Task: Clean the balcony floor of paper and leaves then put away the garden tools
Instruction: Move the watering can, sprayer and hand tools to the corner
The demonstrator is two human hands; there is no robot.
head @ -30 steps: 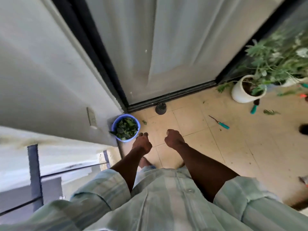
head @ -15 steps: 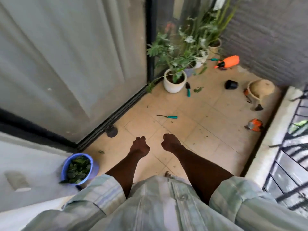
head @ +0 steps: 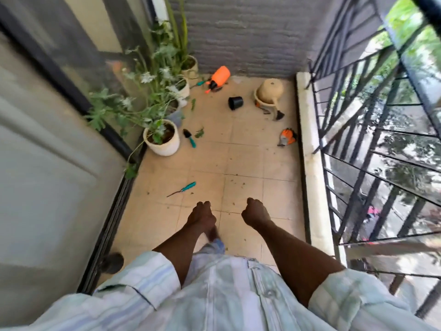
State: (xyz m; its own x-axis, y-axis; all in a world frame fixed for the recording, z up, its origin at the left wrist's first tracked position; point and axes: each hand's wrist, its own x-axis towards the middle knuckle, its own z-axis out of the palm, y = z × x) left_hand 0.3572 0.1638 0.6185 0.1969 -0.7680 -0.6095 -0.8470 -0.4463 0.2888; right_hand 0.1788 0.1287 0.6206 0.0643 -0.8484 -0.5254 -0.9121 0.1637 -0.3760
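1. The left hand point(head: 201, 215) and right hand point(head: 254, 212) hung in front of the body, each curled into a loose fist and holding nothing, well apart from each other.
2. Just beyond the left hand, a teal-handled weeder point(head: 181, 189) lay on the tiled floor point(head: 245, 161), among scattered leaf crumbs.
3. Farther off on the left, a small trowel point(head: 189, 137) lay beside a white plant pot point(head: 162, 140), with a loose leaf point(head: 199, 133) next to it.
4. On the right, near the kerb, lay orange gloves point(head: 287, 137).
5. At the far end were a black pot point(head: 235, 102) on its side, an overturned tan pot point(head: 269, 91) and an orange sprayer point(head: 218, 78) lying by the grey wall.
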